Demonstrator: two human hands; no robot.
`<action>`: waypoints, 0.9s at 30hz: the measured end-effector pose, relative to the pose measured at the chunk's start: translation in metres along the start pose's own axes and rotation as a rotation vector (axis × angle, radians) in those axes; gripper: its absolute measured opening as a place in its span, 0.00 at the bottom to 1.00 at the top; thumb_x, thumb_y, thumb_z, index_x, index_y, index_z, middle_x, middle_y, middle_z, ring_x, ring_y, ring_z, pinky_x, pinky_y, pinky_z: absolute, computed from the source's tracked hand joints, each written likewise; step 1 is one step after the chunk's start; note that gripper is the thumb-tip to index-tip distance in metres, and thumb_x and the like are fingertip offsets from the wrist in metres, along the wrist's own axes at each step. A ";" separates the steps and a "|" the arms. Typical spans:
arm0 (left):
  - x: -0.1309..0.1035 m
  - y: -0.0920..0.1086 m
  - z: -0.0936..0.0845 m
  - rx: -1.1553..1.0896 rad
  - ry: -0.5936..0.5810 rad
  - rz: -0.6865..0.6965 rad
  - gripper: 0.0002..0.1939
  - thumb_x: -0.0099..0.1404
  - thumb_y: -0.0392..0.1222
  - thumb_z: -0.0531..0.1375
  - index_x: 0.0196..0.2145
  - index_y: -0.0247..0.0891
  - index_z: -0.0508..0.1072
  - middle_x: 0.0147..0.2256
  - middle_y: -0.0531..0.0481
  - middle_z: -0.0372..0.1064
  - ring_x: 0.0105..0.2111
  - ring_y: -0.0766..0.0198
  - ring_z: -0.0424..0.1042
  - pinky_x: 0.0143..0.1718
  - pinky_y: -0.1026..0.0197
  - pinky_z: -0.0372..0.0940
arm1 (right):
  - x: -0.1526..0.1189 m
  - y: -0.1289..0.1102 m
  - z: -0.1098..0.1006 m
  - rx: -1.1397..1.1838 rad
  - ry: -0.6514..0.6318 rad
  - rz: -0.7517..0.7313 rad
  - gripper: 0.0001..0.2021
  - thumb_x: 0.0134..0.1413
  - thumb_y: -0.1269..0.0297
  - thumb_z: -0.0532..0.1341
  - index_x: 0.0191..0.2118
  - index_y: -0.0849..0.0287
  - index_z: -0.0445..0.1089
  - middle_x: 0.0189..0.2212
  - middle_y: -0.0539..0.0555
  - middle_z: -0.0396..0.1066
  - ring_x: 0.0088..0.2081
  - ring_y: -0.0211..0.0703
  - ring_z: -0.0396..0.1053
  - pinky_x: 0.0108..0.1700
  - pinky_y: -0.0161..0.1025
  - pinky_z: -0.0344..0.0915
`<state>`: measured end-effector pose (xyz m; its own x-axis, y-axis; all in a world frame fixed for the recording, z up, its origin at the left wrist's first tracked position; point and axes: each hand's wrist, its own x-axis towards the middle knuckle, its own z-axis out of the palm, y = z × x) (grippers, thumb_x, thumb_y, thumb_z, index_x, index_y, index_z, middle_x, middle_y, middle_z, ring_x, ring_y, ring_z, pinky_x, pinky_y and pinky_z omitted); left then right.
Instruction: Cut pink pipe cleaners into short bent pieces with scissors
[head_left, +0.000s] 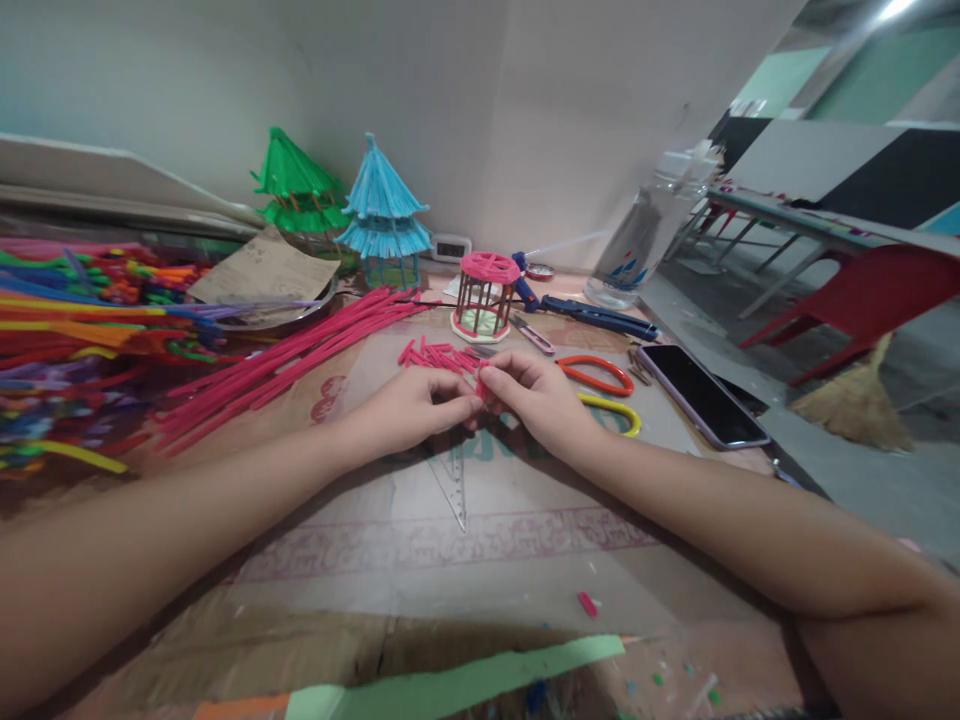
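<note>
My left hand (424,408) and my right hand (536,398) meet at the middle of the table, fingertips pinched together. Between them shows a small pink piece (482,380), gripped by my right thumb and fingers; my left fingertips press at its side, what they grip being hidden. Just behind lie short cut pink stems (439,354). A small round cage-like model (486,296) with a pink top and brown posts stands farther back. A clear set square (454,490) lies below my hands. Scissors with orange (600,373) and yellow handles lie right of my right hand.
Long pink stems (300,365) and a multicoloured stem pile (90,320) lie left. Green (296,185) and blue (384,215) roofed models stand behind. At right are a phone (703,394), a water bottle (637,235), a dark blue tool (600,317) and a craft knife (532,334).
</note>
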<state>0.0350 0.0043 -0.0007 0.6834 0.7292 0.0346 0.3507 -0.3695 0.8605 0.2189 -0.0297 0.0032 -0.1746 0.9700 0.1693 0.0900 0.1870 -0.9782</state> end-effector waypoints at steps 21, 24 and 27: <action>0.002 0.002 0.000 -0.246 0.117 -0.022 0.11 0.62 0.47 0.62 0.30 0.35 0.76 0.32 0.48 0.77 0.33 0.62 0.75 0.39 0.61 0.69 | 0.003 -0.016 -0.011 -0.213 -0.130 -0.098 0.13 0.58 0.59 0.60 0.46 0.57 0.70 0.34 0.51 0.73 0.34 0.39 0.70 0.35 0.38 0.67; 0.000 0.001 0.000 -0.325 0.108 -0.049 0.11 0.62 0.46 0.62 0.30 0.34 0.76 0.31 0.47 0.77 0.33 0.62 0.76 0.39 0.60 0.69 | 0.003 -0.040 -0.038 -0.691 -0.242 -0.198 0.18 0.57 0.60 0.61 0.53 0.55 0.68 0.38 0.54 0.73 0.37 0.43 0.70 0.39 0.41 0.67; -0.001 0.002 -0.001 -0.418 0.102 -0.101 0.11 0.62 0.46 0.63 0.31 0.34 0.75 0.32 0.46 0.77 0.33 0.62 0.77 0.38 0.60 0.70 | 0.001 -0.054 -0.073 -1.100 -0.289 -0.183 0.19 0.57 0.60 0.60 0.54 0.55 0.69 0.40 0.57 0.74 0.39 0.49 0.71 0.42 0.45 0.67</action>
<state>0.0344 0.0033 0.0010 0.5847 0.8108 -0.0284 0.1092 -0.0440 0.9930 0.2856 -0.0279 0.0645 -0.4785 0.8691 0.1254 0.8220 0.4935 -0.2843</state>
